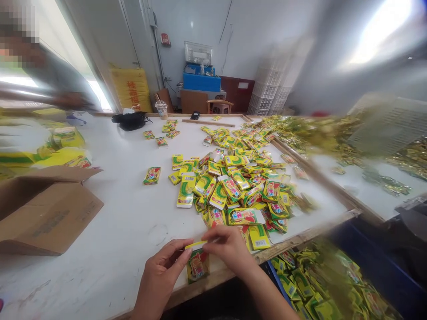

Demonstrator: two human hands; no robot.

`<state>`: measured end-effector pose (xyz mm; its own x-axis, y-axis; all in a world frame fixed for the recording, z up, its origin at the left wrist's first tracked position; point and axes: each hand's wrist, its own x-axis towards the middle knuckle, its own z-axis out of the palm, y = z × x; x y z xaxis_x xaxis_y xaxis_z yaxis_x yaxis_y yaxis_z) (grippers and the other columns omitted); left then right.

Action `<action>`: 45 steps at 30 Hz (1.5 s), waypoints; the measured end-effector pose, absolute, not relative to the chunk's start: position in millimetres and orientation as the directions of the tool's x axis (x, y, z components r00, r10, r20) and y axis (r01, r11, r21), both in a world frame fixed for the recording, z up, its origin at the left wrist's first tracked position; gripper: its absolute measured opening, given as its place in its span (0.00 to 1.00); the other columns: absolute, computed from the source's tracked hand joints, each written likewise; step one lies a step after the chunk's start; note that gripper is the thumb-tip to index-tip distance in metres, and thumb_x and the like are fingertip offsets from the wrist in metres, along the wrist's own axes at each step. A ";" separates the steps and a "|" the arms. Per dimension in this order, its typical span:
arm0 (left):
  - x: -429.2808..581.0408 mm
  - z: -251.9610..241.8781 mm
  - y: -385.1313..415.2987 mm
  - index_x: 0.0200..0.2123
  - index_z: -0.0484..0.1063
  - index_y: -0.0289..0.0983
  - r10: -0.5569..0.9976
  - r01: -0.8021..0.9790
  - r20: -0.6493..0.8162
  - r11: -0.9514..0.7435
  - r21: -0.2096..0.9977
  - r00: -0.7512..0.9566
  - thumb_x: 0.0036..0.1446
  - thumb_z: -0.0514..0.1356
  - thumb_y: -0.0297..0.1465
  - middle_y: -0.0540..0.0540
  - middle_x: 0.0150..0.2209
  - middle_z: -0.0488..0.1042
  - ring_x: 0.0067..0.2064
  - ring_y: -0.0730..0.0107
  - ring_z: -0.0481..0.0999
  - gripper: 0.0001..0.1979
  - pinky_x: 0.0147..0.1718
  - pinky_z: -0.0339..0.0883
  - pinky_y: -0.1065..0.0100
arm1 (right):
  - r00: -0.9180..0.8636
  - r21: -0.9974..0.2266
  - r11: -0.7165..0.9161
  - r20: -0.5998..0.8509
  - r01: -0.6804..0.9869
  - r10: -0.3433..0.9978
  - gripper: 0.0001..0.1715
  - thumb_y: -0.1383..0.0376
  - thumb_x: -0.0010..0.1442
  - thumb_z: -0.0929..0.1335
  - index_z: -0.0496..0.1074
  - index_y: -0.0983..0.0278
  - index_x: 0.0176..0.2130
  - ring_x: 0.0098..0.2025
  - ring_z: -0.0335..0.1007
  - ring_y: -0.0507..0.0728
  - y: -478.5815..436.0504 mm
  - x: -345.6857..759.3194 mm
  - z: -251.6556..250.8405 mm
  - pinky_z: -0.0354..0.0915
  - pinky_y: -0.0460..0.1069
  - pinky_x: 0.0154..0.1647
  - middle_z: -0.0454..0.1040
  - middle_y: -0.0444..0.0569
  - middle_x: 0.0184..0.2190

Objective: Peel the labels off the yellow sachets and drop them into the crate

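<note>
Two hands are at one small box (198, 267), over the near edge of the tabletop (126, 222).
The left hand (165, 266) grips the box at its upper side; the right hand (230, 249) has bent fingers at its top flap, but I cannot tell if they pinch. Just beyond the right hand lies a crowded pile of similar boxes (233, 178). An open carton (66, 213) stands to the left, and a blue bin (373, 253) with more boxes is below, at right.
</note>
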<state>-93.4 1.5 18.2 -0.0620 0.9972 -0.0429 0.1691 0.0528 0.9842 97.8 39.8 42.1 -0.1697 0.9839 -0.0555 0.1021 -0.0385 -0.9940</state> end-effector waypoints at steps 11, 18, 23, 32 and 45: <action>-106.2 12.3 1.5 0.47 0.79 0.48 0.913 0.443 0.363 -0.408 0.798 0.186 0.58 0.63 0.30 0.48 0.44 0.81 0.44 0.61 0.80 0.13 0.45 0.76 0.65 | -0.262 -0.966 0.192 0.142 0.176 0.955 0.07 0.72 0.51 0.74 0.80 0.61 0.30 0.33 0.75 0.56 33.4 104.2 44.6 0.69 0.48 0.35 0.80 0.45 0.30; -97.4 -4.6 -18.0 0.48 0.77 0.50 0.889 0.348 0.417 -0.457 0.818 0.189 0.59 0.62 0.24 0.48 0.48 0.79 0.48 0.61 0.79 0.17 0.47 0.75 0.62 | -0.319 -0.872 0.421 0.336 0.252 0.886 0.12 0.71 0.60 0.69 0.78 0.56 0.41 0.44 0.72 0.57 5.0 100.6 21.4 0.68 0.50 0.46 0.75 0.48 0.43; -97.3 -4.2 -17.1 0.54 0.72 0.51 0.955 0.362 0.255 -0.295 0.884 0.154 0.62 0.58 0.30 0.49 0.49 0.78 0.49 0.62 0.78 0.18 0.49 0.72 0.64 | -0.152 -0.913 0.371 0.348 0.171 0.925 0.07 0.68 0.59 0.70 0.78 0.56 0.38 0.41 0.74 0.57 -1.6 112.8 28.4 0.69 0.50 0.43 0.76 0.48 0.39; -13.1 5.4 79.2 0.56 0.65 0.36 0.996 0.399 -0.016 0.051 0.915 -0.091 0.46 0.68 0.35 0.45 0.36 0.73 0.34 0.60 0.76 0.33 0.36 0.71 0.58 | 0.531 -0.661 -0.387 0.021 0.643 0.847 0.09 0.58 0.41 0.76 0.82 0.50 0.29 0.33 0.77 0.68 -59.5 390.2 53.6 0.66 0.60 0.34 0.81 0.61 0.34; -36.3 29.4 -24.8 0.39 0.68 0.40 0.869 -0.454 -0.491 0.412 0.790 -0.066 0.47 0.70 0.37 0.46 0.35 0.77 0.34 0.61 0.80 0.19 0.32 0.75 0.63 | -0.143 -0.991 0.069 0.053 0.114 0.988 0.40 0.72 0.47 0.75 0.64 0.55 0.57 0.45 0.72 0.59 -11.1 107.3 33.1 0.70 0.51 0.44 0.73 0.49 0.49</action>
